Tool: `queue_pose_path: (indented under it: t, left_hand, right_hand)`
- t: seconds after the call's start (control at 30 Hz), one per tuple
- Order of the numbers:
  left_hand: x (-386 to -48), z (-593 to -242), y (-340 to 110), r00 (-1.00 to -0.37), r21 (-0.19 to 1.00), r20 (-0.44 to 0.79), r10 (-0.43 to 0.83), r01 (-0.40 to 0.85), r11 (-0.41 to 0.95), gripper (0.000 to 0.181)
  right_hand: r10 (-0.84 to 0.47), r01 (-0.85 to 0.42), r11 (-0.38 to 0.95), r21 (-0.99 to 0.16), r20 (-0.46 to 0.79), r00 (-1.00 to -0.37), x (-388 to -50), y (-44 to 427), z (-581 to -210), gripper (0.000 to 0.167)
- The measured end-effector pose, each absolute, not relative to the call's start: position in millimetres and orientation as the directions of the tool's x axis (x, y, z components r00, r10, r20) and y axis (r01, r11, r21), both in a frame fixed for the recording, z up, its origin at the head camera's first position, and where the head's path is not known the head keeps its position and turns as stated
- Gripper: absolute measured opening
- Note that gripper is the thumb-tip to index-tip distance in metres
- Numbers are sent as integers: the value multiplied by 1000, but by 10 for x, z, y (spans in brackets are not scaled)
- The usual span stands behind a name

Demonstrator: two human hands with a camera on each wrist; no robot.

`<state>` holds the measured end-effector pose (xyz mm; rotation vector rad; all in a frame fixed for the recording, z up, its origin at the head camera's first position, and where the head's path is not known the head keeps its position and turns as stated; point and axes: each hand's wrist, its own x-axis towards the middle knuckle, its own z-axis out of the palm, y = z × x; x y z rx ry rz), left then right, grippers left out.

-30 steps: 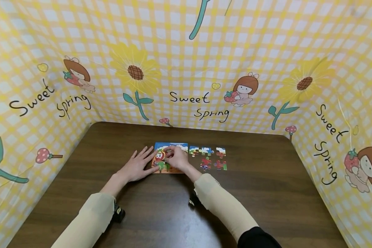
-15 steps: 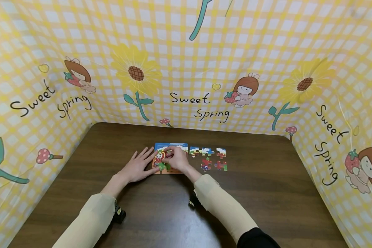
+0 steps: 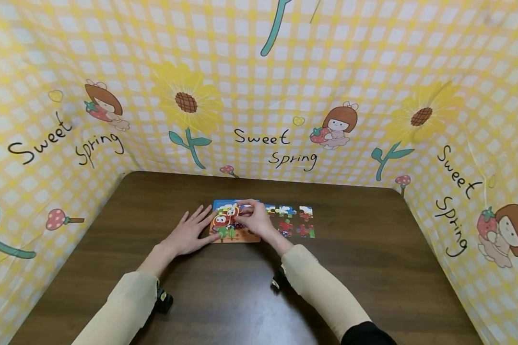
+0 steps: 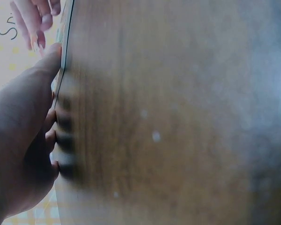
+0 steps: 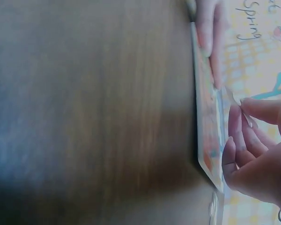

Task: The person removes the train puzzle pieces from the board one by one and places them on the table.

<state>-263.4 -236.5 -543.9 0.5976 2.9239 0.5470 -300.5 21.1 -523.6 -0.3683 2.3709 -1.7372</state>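
My left hand (image 3: 191,233) lies with spread fingers on the table, its fingertips and thumb touching the left edge of the jigsaw board (image 3: 247,236). The board shows blue sky and orange ground. My right hand (image 3: 259,221) is over the board's right part and hides some of it. In the right wrist view its thumb and fingers pinch a thin puzzle piece (image 5: 247,119), tilted and raised above the board. Red cartoon faces and green shapes show on the board's left side, beside my right fingertips.
Several loose jigsaw pieces lie right of the board, among them a cloud piece (image 3: 306,212) and a red-green piece (image 3: 305,231). The brown wooden table (image 3: 224,297) is enclosed by a yellow checked cloth (image 3: 259,96) at the back and sides.
My right hand has shifted to the right over the board, and a second red cartoon face now shows by its fingertips. My left hand has stayed in place.
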Motion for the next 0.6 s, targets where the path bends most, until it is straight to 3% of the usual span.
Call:
queue_pose_path:
  t: [0.23,0.6]
  left_hand:
    - [-2634,-5469,-2370,-914,371,-39,403,361,856,87]
    - [-2620,-5458,-2374,-914,400,-16,406,367,840,88]
  right_hand:
    - [-287,-47,214,-976,-17,-958,-2929,445,-5214,42]
    - [-249,-61,246,-967,-2,-969,-2853,973,-5222,41]
